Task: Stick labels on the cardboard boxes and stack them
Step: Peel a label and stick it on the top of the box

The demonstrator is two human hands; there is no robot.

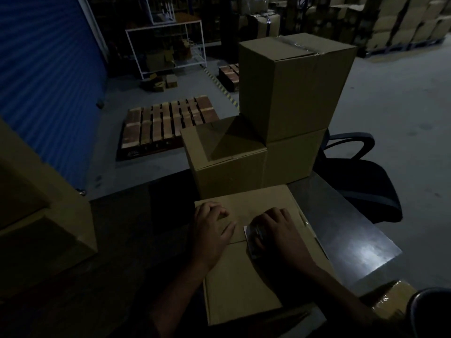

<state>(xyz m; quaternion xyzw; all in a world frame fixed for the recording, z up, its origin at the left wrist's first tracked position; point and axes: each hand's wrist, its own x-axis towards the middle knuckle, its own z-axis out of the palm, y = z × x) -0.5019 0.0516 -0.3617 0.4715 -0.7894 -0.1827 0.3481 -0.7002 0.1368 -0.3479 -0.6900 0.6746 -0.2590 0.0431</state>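
Note:
A cardboard box [241, 284] lies on the dark table [341, 230] right in front of me, its top flaps closed along a centre seam. My left hand [212, 230] rests on the top of this box with its fingers curled. My right hand [275, 230] grips a roll of clear tape [253, 234] pressed on the seam at the right half of the box. Behind it stand three more boxes: a low one [219, 157], one to its right [292, 159], and a tall taped one [292, 86] stacked on top.
A large cardboard box [41, 203] stands at the left. A black office chair [361, 172] sits right of the table. Wooden pallets [166, 123] lie on the floor beyond, by a blue shutter door [44, 69]. Stacked cartons [402, 20] fill the far right.

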